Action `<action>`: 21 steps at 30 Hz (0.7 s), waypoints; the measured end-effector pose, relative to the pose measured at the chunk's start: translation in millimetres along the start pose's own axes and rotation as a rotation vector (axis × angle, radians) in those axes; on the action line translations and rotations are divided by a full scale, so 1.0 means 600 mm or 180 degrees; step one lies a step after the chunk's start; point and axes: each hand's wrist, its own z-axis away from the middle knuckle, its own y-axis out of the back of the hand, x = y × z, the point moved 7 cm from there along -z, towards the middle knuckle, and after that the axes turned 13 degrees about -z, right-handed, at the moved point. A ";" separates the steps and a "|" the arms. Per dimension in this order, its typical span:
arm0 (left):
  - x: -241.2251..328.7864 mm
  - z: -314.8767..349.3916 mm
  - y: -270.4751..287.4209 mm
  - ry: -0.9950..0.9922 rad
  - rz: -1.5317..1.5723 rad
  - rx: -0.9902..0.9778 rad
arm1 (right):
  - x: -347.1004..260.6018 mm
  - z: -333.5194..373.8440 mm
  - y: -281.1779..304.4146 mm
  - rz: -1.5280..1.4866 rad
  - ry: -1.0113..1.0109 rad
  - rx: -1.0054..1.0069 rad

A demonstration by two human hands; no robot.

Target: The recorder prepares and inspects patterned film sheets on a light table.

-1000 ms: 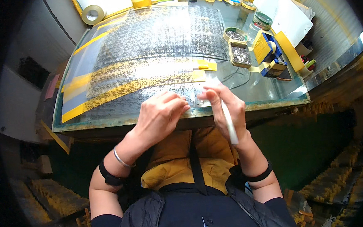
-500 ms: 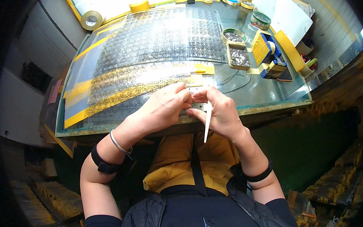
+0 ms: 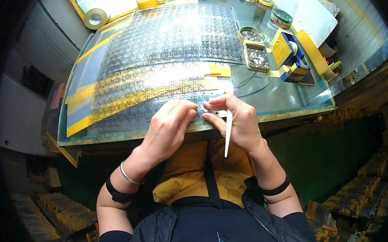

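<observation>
My left hand (image 3: 167,124) is over the front edge of the glass-topped table, its fingertips pinched together. Whatever they hold, if anything, is too small to make out. Just to the right, a slim white tapered stick (image 3: 228,136) is gripped in my right hand (image 3: 242,118), its narrow end pointing down toward my lap. The right thumb and forefinger curve toward the left fingertips, a small gap between the hands. Beyond them lies a clear sheet with a dark repeating pattern (image 3: 157,85), with yellow strips (image 3: 110,112) along it.
Two small containers of dark and silvery bits, one round (image 3: 251,34) and one square (image 3: 257,58), stand right of the sheet. Beside them is a blue tape dispenser (image 3: 294,72). A tape roll (image 3: 95,18) sits at the far left, and a lidded glass jar (image 3: 281,19) at the back right.
My left hand has drawn back left and its fingertips have parted from the right hand's. My right hand, still holding the white stick, has shifted slightly right.
</observation>
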 end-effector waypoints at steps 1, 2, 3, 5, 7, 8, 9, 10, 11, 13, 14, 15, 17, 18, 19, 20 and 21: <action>0.011 0.014 -0.002 -0.0195 -0.0091 0.0101 | 0.002 0.001 0.002 -0.0161 -0.0060 0.0074; 0.025 0.023 -0.004 -0.0344 -0.0380 0.0212 | 0.004 0.001 0.003 -0.0123 -0.0224 0.0082; 0.041 0.032 -0.008 -0.0489 -0.0663 0.0332 | 0.003 0.000 0.003 -0.0116 -0.0237 0.0058; 0.045 0.044 -0.019 -0.0382 -0.0757 0.0295 | -0.008 -0.002 0.003 0.0165 0.0054 0.0018; 0.046 0.045 -0.019 -0.0323 -0.0712 0.0433 | -0.007 -0.001 0.000 0.0241 0.0135 0.0006; 0.046 0.043 -0.019 -0.0323 -0.0719 0.0429 | -0.009 -0.001 -0.001 0.0306 0.0232 0.0018; 0.045 0.042 -0.022 -0.0299 -0.0689 0.0425 | -0.007 0.001 -0.003 0.0320 0.0205 -0.0006; 0.044 0.041 -0.023 -0.0312 -0.0649 0.0495 | -0.011 0.002 -0.002 0.0373 0.0348 0.0033; 0.044 0.040 -0.023 -0.0323 -0.0610 0.0567 | -0.015 0.003 -0.003 0.0425 0.0493 0.0071; 0.043 0.038 -0.020 -0.0274 -0.0586 0.0617 | -0.017 0.006 -0.012 0.0478 0.0542 -0.0001; 0.042 0.038 -0.020 -0.0271 -0.0572 0.0655 | -0.016 0.007 -0.012 0.0459 0.0542 0.0049; 0.041 0.038 -0.020 -0.0279 -0.0562 0.0689 | -0.017 0.008 -0.012 0.0440 0.0543 0.0111; 0.042 0.040 -0.022 -0.0242 -0.0547 0.0700 | -0.014 0.010 -0.016 0.0515 0.0522 0.0085; 0.043 0.039 -0.022 -0.0253 -0.0535 0.0710 | -0.011 0.011 -0.014 0.0509 0.0549 0.0158; 0.044 0.038 -0.022 -0.0264 -0.0524 0.0719 | -0.010 0.013 -0.012 0.0502 0.0576 0.0231; 0.044 0.039 -0.025 -0.0263 -0.0527 0.0685 | -0.009 0.015 -0.011 0.0498 0.0560 0.0256; 0.044 0.039 -0.025 -0.0264 -0.0527 0.0677 | -0.010 0.014 -0.012 0.0496 0.0554 0.0261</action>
